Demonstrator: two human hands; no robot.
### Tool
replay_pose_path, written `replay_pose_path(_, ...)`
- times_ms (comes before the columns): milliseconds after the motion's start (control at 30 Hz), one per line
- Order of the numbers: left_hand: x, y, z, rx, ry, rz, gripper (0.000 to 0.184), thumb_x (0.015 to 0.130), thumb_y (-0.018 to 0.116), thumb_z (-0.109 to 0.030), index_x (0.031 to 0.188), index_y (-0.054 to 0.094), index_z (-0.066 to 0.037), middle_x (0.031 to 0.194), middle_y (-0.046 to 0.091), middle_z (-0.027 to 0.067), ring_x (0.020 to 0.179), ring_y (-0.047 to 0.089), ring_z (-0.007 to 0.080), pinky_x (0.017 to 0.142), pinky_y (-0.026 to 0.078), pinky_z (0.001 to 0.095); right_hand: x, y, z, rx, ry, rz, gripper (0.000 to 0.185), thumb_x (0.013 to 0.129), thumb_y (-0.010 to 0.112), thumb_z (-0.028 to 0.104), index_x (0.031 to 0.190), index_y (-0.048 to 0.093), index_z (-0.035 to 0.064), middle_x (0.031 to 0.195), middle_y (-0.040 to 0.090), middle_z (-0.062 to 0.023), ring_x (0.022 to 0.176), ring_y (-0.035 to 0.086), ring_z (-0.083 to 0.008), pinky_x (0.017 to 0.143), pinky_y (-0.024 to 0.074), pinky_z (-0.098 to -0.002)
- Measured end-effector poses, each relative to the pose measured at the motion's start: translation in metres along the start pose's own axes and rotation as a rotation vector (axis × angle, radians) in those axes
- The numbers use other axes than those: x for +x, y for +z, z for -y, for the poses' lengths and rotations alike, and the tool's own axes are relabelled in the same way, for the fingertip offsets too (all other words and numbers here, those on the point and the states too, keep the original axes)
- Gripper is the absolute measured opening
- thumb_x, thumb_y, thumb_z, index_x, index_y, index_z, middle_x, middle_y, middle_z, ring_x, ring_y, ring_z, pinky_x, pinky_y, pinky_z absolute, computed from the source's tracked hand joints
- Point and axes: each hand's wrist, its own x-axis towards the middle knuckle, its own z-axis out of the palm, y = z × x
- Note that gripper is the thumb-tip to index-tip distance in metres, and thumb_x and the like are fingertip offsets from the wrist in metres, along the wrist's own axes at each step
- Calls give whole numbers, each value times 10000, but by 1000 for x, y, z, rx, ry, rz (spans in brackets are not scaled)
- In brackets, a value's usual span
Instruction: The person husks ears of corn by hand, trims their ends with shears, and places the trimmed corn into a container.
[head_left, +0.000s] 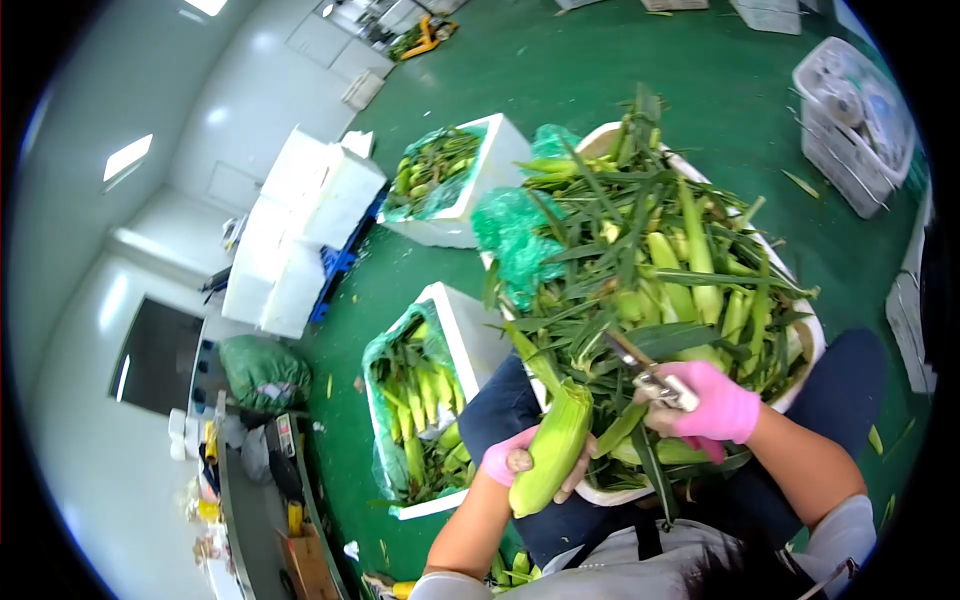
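Note:
My left hand (pixel 535 462), in a pink glove with greyish fingertips, is wrapped round an ear of corn (pixel 555 450) in its pale green husk. The ear is tilted, its top toward the heap. My right hand (pixel 705 402), gloved in pink too, is closed on a metal hand tool (pixel 668 388) that looks like pruning shears; its exact kind is hard to make out. Both hands are over the near side of a large white tub (pixel 812 345) heaped with unhusked corn (pixel 690 260) and long leaves. The tool is right of the ear, apart from it.
Two white foam boxes (pixel 470 350) (pixel 500 150) of corn, lined with green plastic, stand left of the tub. Farther left are stacked white boxes (pixel 290 240) on a blue pallet (pixel 335 275) and a green sack (pixel 265 372). A white crate (pixel 850 165) stands at right.

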Motion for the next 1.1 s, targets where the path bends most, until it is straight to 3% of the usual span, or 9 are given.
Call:
replay_pose_path(167, -33, -19, 16, 134, 209, -18, 891, 780, 773, -495, 1408, 467, 59, 952, 645, 195, 853, 662, 292, 767, 543, 378, 0, -9, 2, 516, -139, 31, 544, 800, 735, 163, 1278, 563, -33, 948, 685, -175, 762, 701, -262, 681, 610, -391)
replay_pose_path(367, -225, -20, 152, 66, 245, -1125, 816, 889, 718, -215, 1571, 308, -32, 1357, 576, 148, 1253, 582, 286, 1083, 476, 434, 2, -10, -6, 1143, -184, 98, 814, 1000, 442, 620, 1450, 461, -58, 1303, 641, -281, 1274, 578, -481, 1066, 418, -699)
replay_pose_path(500, -406, -48, 408, 568, -524, -1603, 958, 696, 889, -324, 1475, 464, 39, 1302, 652, 198, 1209, 624, 300, 1060, 492, 381, 8, 30, -25, 1001, -74, 254, 902, 976, 470, 696, 1579, 313, 44, 1448, 546, -257, 1404, 449, -484, 1096, 324, -783)
replay_pose_path(600, -413, -3, 434, 437, -1123, -1334, 829, 684, 865, -376, 1360, 595, 21, 1292, 676, 227, 1226, 644, 343, 1048, 500, 388, 13, 49, -29, 825, 0, 416, 924, 956, 632, 578, 1633, 193, 127, 1512, 485, -208, 1464, 371, -456, 1048, 354, -816)
replay_pose_path(667, -398, -19, 413, 480, -1082, -1609, 612, 772, 797, -322, 1287, 649, -27, 1225, 708, 211, 1154, 679, 342, 1007, 524, 393, 12, 68, -24, 956, 129, 241, 943, 907, 737, 501, 1581, 292, 14, 1405, 547, -255, 1345, 492, -508, 992, 462, -765)
replay_pose_path(733, -370, -56, 354, 978, -290, -2028, 260, 862, 709, -190, 1085, 677, -60, 968, 697, 184, 937, 678, 378, 830, 541, 431, 19, 75, -22, 896, 128, 277, 910, 938, 686, 527, 1569, 304, -7, 1373, 563, -273, 1320, 517, -510, 975, 488, -743)
replay_pose_path(867, -277, -143, 142, 971, 539, -1900, 134, 920, 661, -83, 1034, 687, -19, 945, 683, 166, 846, 674, 307, 763, 538, 360, 32, 93, -17, 848, 138, 185, 818, 959, 679, 475, 1519, 370, -36, 1315, 602, -302, 1241, 580, -522, 916, 548, -707)
replay_pose_path(967, -214, -267, 75, 1338, 417, -1793, 223, 944, 602, -146, 1137, 672, -59, 1129, 685, 187, 1021, 670, 380, 891, 536, 447, 39, 102, -10, 712, 211, 79, 784, 957, 667, 505, 1492, 427, -14, 1280, 635, -280, 1160, 641, -464, 859, 602, -601)
replay_pose_path(1100, -125, -348, 28, 1112, -496, -1809, 349, 964, 561, -290, 1233, 557, -68, 1197, 692, 232, 1133, 674, 386, 944, 534, 487, 34, 102, -13, 671, 216, 8, 749, 989, 579, 554, 1474, 465, -4, 1259, 653, -259, 1170, 647, -436, 880, 596, -564)
